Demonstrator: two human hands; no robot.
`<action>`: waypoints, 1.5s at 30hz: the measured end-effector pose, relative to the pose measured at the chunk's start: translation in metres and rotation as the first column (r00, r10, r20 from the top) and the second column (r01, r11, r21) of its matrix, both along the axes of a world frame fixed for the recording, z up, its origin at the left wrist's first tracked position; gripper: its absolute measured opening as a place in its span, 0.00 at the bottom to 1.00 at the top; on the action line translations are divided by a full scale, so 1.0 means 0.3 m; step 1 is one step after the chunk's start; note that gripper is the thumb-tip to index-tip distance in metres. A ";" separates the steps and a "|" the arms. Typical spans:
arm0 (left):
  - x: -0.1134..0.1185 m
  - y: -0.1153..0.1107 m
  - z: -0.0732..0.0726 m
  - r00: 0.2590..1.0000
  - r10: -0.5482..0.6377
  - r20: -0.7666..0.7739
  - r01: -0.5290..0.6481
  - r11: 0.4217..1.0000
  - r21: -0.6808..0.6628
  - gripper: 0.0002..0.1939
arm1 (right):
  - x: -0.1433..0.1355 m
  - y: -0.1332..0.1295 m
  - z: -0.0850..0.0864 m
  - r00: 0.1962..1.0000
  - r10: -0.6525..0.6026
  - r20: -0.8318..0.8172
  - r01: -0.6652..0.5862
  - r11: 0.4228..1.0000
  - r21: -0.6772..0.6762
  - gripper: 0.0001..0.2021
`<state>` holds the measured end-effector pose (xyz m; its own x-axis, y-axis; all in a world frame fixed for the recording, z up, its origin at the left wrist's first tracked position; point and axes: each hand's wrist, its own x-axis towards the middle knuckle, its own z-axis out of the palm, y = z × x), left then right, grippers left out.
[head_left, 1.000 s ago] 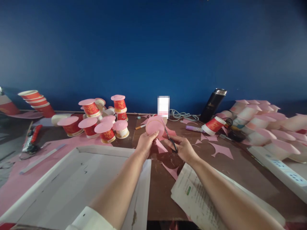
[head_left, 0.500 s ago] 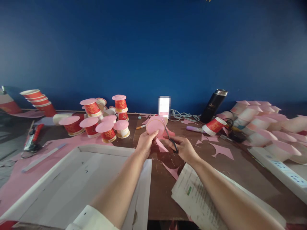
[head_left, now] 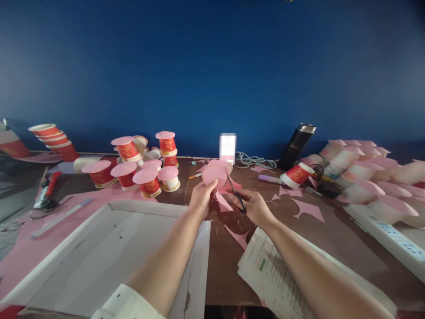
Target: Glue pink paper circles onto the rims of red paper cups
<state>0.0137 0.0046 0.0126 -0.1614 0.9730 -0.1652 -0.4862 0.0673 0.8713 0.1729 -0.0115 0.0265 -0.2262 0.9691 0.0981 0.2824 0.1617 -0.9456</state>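
Beyond a slight shift of the view, little has moved since the earlier frame: at twelve o'clock, the left hand (head_left: 201,198) pinches a round pink paper piece (head_left: 215,174), and the right hand (head_left: 254,207) grips black-handled metal scissors (head_left: 242,203) at its three-o'clock edge.

There is room to slide over the table (head_left: 345,248) between the papers (head_left: 262,270) and the power strip (head_left: 381,230), but a big cup pile (head_left: 360,166) blocks the back right corner.
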 end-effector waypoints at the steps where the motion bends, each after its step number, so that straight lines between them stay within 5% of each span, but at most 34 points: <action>1: 0.002 0.000 -0.001 1.000 0.000 0.009 0.001 1.000 -0.003 0.20 | -0.001 0.000 -0.003 1.000 0.000 -0.009 0.000 1.000 -0.010 0.26; 14: 0.010 -0.001 -0.030 0.982 -0.080 -0.171 0.087 0.996 0.036 0.20 | 0.000 0.011 -0.017 0.997 0.003 -0.081 -0.003 1.000 -0.004 0.24; 45: -0.006 0.000 -0.013 0.991 -0.045 -0.127 0.052 0.997 0.051 0.19 | 0.002 -0.001 0.008 0.999 -0.017 -0.034 0.017 1.000 0.012 0.23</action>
